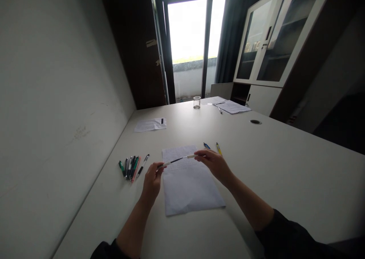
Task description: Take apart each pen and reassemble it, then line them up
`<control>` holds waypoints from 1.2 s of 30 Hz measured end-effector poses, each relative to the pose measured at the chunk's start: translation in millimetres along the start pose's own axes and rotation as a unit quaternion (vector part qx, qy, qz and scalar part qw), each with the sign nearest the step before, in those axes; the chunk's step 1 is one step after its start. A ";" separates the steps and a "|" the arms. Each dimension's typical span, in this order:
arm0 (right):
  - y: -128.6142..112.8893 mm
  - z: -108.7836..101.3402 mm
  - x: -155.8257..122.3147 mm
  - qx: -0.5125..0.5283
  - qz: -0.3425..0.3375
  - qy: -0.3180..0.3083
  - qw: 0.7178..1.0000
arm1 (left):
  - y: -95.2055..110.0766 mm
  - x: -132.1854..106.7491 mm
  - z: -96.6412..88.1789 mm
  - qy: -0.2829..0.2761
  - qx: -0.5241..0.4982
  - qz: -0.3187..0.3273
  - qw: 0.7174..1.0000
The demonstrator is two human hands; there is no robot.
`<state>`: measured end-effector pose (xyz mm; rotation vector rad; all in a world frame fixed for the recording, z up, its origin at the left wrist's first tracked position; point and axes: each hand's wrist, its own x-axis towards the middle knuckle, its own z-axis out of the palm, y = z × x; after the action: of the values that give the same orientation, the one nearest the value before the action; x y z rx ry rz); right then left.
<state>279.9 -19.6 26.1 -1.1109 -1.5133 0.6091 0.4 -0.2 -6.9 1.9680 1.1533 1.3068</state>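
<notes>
A slim white and black pen [178, 160] is held level above a sheet of paper [189, 186] on the white table [256, 167]. My left hand [152, 181] pinches the pen's left end. My right hand [215, 164] pinches its right end. The sheet carries handwriting on its upper part. To the left of my left hand lies a row of several pens [131, 167]. Just beyond my right hand lie a blue pen [207, 145] and a yellow pen [218, 148].
A small glass jar [196, 102] stands at the far edge with papers [232, 107] and a pen beside it. Another sheet [150, 124] lies at the far left. A cable hole [255, 121] sits at right. A wall runs along the left; a cabinet [268, 42] stands behind.
</notes>
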 end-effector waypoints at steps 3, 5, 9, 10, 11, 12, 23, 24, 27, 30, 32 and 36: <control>-0.1 -1.3 0.1 -0.018 -0.010 0.001 1.000 | -1.5 0.2 -0.3 -0.004 0.005 0.003 1.000; 0.7 -1.8 0.0 -0.018 -0.012 0.000 1.000 | -2.5 -0.1 -0.3 -0.008 0.012 0.003 1.000; 2.3 -1.6 -0.1 -0.033 -0.025 -0.002 0.999 | -3.8 -1.1 -0.1 -0.013 0.017 0.003 1.000; 2.7 -1.5 -0.1 -0.039 -0.029 -0.004 0.999 | -4.0 -1.2 0.1 -0.014 0.018 0.003 1.000; 3.1 -1.2 0.0 -0.046 -0.034 -0.005 0.998 | -4.1 -1.3 0.4 -0.015 0.019 0.002 1.000; 3.6 -0.9 0.1 -0.051 -0.038 -0.007 0.998 | -4.3 -1.3 0.8 -0.017 0.020 0.002 1.000; 3.1 6.4 -2.0 -0.055 -0.061 -0.036 0.996 | -6.9 -2.4 2.4 -0.026 0.047 0.035 0.998; 2.2 6.0 -2.1 -0.055 -0.060 -0.036 0.996 | -7.3 -2.3 2.2 -0.024 0.050 0.037 0.998; 0.1 4.6 -2.0 -0.058 -0.060 -0.045 0.995 | -7.4 -2.2 1.8 -0.023 0.066 0.047 0.996; -0.1 5.0 -2.1 -0.067 -0.064 -0.057 0.994 | -5.2 -2.2 2.2 -0.028 0.085 0.055 0.994; 0.5 6.4 -2.6 -0.074 -0.069 -0.058 0.993 | -2.9 -2.1 2.7 -0.032 0.088 0.060 0.994; 0.6 10.8 -4.4 -0.077 -0.074 -0.060 0.992 | 0.4 -1.9 4.1 -0.041 0.085 0.067 0.993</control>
<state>269.6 -21.2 20.7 -1.0823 -1.7539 0.4713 4.0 -1.8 -9.2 2.2348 1.1434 1.2139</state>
